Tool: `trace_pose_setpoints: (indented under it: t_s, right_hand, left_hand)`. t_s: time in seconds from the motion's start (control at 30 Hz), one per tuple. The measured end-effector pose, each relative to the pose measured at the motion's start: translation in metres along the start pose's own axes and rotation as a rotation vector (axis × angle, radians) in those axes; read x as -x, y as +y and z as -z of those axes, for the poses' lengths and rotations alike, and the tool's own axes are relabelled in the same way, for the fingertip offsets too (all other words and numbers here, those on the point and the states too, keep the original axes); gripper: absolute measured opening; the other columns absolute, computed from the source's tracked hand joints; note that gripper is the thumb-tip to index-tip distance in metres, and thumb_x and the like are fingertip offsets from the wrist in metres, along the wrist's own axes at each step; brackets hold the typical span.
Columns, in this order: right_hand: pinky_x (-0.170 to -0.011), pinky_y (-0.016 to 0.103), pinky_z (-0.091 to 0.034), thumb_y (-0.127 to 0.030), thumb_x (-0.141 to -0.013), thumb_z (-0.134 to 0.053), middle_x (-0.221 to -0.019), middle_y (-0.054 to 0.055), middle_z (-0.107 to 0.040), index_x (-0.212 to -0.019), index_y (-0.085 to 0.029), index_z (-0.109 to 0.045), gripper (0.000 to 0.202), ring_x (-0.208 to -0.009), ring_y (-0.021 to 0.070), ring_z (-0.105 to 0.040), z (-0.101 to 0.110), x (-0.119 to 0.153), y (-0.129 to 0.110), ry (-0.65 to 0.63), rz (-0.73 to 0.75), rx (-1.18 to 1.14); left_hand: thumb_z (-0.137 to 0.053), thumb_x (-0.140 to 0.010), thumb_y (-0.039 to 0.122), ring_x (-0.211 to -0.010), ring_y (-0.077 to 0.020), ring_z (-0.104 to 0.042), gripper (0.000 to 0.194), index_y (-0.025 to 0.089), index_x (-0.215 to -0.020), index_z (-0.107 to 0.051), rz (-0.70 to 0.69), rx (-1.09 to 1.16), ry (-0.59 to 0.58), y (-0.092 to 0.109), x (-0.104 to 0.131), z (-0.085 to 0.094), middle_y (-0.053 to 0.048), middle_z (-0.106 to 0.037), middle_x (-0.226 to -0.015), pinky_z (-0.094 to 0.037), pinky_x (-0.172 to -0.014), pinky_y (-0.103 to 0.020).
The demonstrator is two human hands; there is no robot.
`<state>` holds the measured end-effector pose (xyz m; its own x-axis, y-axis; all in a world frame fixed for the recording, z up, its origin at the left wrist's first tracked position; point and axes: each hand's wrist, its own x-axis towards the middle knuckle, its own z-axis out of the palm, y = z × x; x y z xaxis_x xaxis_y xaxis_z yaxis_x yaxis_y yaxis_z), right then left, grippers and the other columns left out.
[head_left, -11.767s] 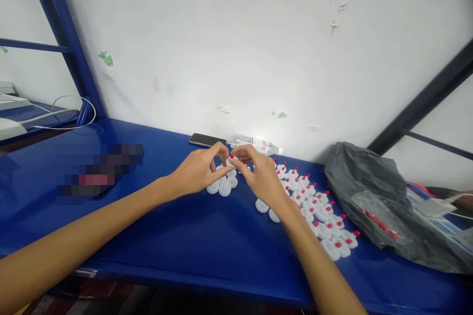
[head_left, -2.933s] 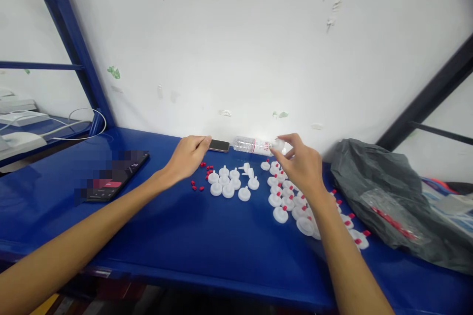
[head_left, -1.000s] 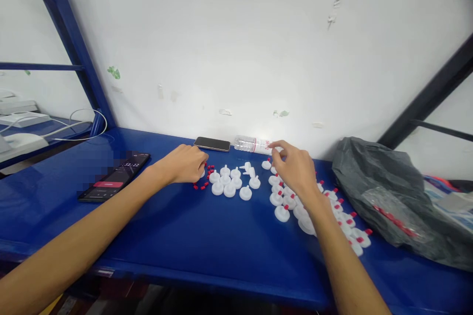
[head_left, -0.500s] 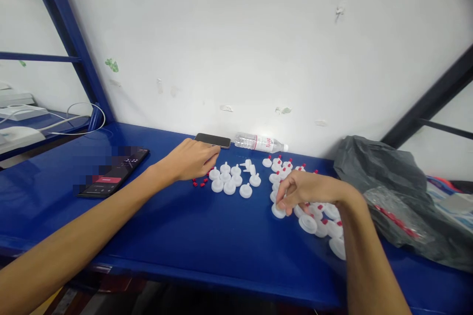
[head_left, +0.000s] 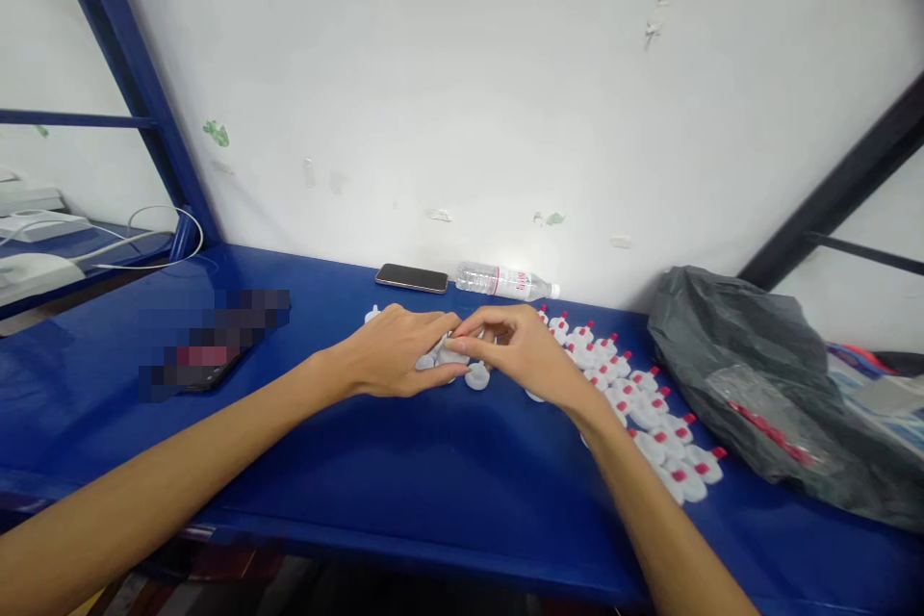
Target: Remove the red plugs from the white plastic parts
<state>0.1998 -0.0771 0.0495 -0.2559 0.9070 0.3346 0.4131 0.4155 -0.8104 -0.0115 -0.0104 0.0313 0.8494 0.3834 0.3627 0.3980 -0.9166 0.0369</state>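
My left hand (head_left: 404,351) is closed around a white nozzle cap (head_left: 453,353), thumb below and fingers above. My right hand (head_left: 516,346) comes in from the right. Its thumb and index finger pinch together at the top of that cap; what lies inside the pinch is hidden. Just under the hands stands a loose white nozzle cap (head_left: 476,377) without a red tip, and others are partly covered by my fingers. To the right, several white nozzle caps with red tips (head_left: 650,404) form a dense group, partly behind my right forearm.
A phone (head_left: 411,278) and a clear plastic bottle (head_left: 505,282) lie along the wall. Another phone (head_left: 217,361), partly blurred, is at left. A dark plastic bag (head_left: 729,337) with a clear bag of red pieces (head_left: 772,433) occupies the right side of the blue table (head_left: 404,491).
My left hand has moved right from beside the small red tips. My right hand has left the white cap at the group's edge and moved left; both hands now meet over the loose caps.
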Motion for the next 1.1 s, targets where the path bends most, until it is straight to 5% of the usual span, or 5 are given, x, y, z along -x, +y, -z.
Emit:
trace_pose_setpoints:
  t_s: [0.3, 0.47, 0.7, 0.83, 1.1]
  right_hand:
    - [-0.05, 0.025, -0.043, -0.037, -0.094, -0.063, -0.11, 0.003, -0.072, -0.131, -0.028, -0.061, 0.038, -0.057, 0.0104, -0.055, -0.016, 0.003, -0.005, 0.213, 0.127, 0.014]
    - [-0.061, 0.028, -0.049, -0.017, -0.094, -0.052, -0.118, 0.003, -0.068, -0.134, -0.03, -0.058, 0.042, -0.068, 0.013, -0.063, -0.019, 0.004, 0.004, 0.257, 0.228, 0.418]
    - [-0.056, 0.029, -0.046, -0.047, -0.098, -0.063, -0.123, 0.006, -0.07, -0.136, -0.029, -0.058, 0.042, -0.073, 0.0169, -0.069, -0.031, 0.003, 0.014, 0.291, 0.194, 0.773]
    - [-0.059, 0.027, -0.049, -0.043, -0.102, -0.059, -0.119, 0.005, -0.072, -0.126, -0.027, -0.066, 0.03, -0.074, 0.0149, -0.071, -0.029, 0.003, 0.014, 0.369, 0.22, 0.747]
    - [-0.066, 0.026, -0.053, -0.034, -0.101, -0.062, -0.122, 0.002, -0.077, -0.128, -0.024, -0.067, 0.029, -0.08, 0.0157, -0.076, -0.025, 0.003, 0.025, 0.353, 0.353, 0.751]
  left_hand:
    - [-0.055, -0.099, 0.049, -0.069, -0.0152, -0.066, 0.031, 0.023, -0.113, -0.062, 0.235, 0.344, 0.222, -0.003, -0.008, 0.005, -0.003, -0.074, -0.1, -0.046, -0.065, -0.028]
    - [-0.07, -0.09, 0.05, -0.052, -0.0132, -0.068, 0.038, 0.024, -0.107, -0.048, 0.437, 0.723, 0.251, -0.001, -0.011, 0.007, 0.0, -0.076, -0.097, -0.045, -0.049, -0.024]
    - [-0.073, -0.088, 0.05, -0.047, -0.0162, -0.068, 0.043, 0.026, -0.097, -0.039, 0.474, 0.979, 0.254, 0.006, -0.012, -0.005, 0.008, -0.068, -0.068, -0.044, -0.044, -0.022]
    - [-0.06, -0.097, 0.052, -0.053, -0.0143, -0.069, 0.034, 0.025, -0.095, -0.04, 0.448, 0.91, 0.235, 0.014, -0.012, -0.005, 0.006, -0.067, -0.077, -0.043, -0.047, -0.023]
    - [-0.038, -0.108, 0.04, -0.075, -0.016, -0.06, 0.027, 0.021, -0.097, -0.055, 0.245, 0.262, 0.252, 0.005, -0.006, -0.004, 0.0, -0.063, -0.086, -0.042, -0.068, -0.029]
